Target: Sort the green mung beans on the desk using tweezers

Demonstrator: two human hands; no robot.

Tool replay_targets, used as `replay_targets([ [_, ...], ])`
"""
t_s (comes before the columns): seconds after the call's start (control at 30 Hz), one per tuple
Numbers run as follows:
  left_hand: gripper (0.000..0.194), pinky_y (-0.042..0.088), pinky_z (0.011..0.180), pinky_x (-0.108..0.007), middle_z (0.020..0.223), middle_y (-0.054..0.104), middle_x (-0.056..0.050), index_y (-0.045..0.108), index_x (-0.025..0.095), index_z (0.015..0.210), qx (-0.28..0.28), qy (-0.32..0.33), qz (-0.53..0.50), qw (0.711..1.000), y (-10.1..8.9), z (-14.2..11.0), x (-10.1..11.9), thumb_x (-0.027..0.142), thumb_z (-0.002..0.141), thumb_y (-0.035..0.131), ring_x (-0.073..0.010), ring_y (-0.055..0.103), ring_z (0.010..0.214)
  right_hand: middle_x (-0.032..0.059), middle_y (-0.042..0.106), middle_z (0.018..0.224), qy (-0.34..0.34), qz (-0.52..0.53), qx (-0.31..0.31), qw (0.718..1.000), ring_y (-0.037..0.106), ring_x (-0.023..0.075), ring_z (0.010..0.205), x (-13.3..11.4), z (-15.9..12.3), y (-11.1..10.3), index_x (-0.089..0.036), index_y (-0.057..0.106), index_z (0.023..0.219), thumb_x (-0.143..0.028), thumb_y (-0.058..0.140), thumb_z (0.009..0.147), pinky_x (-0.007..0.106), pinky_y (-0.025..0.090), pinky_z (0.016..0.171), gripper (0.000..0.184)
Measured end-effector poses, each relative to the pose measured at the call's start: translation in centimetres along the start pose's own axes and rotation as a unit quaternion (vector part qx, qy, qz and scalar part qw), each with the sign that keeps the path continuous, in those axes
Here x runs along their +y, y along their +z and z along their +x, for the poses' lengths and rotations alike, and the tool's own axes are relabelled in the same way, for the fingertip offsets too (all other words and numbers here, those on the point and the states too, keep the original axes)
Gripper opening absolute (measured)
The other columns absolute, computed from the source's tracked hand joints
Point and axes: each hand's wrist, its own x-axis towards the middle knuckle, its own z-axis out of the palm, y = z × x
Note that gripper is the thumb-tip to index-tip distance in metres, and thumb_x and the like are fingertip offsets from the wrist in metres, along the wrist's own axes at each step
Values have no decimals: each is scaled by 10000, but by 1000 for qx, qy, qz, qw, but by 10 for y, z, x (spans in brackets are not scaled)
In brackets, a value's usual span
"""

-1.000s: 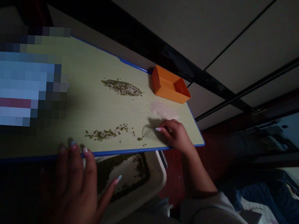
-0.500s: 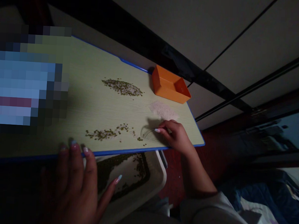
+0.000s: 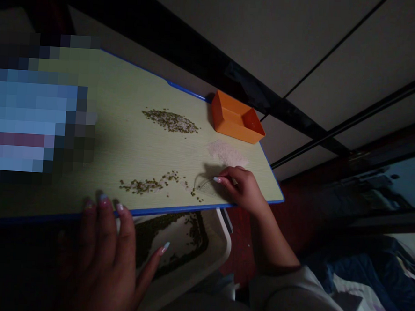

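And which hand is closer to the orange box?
The right hand: it's on the near side of the orange box, with the pale pile between them. The left hand is farther off, at the table's near edge.

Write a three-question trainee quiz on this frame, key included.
1. True or false: the left hand is gripping the orange box.
2. Which lies nearer the right hand? A: far green-speckled pile. B: pale pile.
3. Fill in: the right hand pinches a thin see-through item at a table with a ___ rim.

Key: 1. False; it is at the table's near edge. 2. B. 3. Blue.
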Motion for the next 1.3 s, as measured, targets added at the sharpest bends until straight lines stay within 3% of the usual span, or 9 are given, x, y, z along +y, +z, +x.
replay_targets([
  [0.43,870,160,1149,-701,1595,26,-127,33,164,1446,-4,-9,-10,1000,2,-1,-1,489,770,475,-388,85,1469,25,642,699,-4,1,-4,1000,528,122,629,-3,7,3,-175,637,793,-294,574,899,261,399,626,171],
  [0.97,876,205,1107,-758,1590,31,-133,-10,220,1448,-7,-23,-23,999,-5,1,5,431,773,507,-420,113,1455,22,653,716,-23,13,-12,1000,553,125,669,-7,4,5,-177,651,805,-304,584,901,259,407,663,173],
  [1.3,889,203,1122,-724,1585,54,-180,22,152,1447,-13,-4,-5,1000,0,-1,0,445,768,516,-419,100,1459,20,625,672,-10,8,-3,1000,516,122,630,-9,5,7,-165,649,794,-314,570,901,264,395,639,199],
])
